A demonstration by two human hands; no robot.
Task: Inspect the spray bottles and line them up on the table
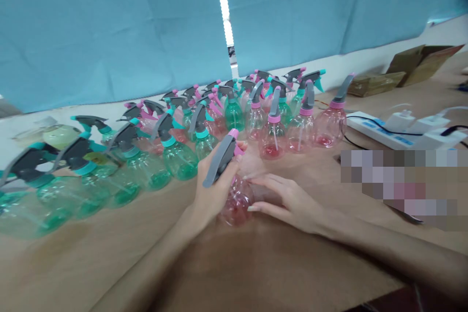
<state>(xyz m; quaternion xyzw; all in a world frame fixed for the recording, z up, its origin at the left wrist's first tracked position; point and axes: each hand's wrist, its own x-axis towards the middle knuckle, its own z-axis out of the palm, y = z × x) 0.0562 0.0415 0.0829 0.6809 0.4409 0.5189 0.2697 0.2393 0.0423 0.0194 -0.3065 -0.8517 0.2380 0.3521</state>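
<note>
A clear pink spray bottle (237,204) with a grey and pink spray head stands upright on the brown table, front centre. My left hand (216,183) is wrapped round its neck and the spray head. To the bottle's right, my right hand (288,200) has its fingers apart, the fingertips at the bottle's side; whether they touch it is hard to tell. Behind it stand several pink spray bottles, the closest being one pink bottle (273,141). A slanting row of green spray bottles, among them one green bottle (179,160), runs off to the left.
A white power strip (382,129) with plugs and cables lies at the right. Behind it are cardboard boxes (376,83). A pixelated patch covers part of the right side. A blue cloth (175,24) hangs at the back, with a bright light strip (224,5) before it.
</note>
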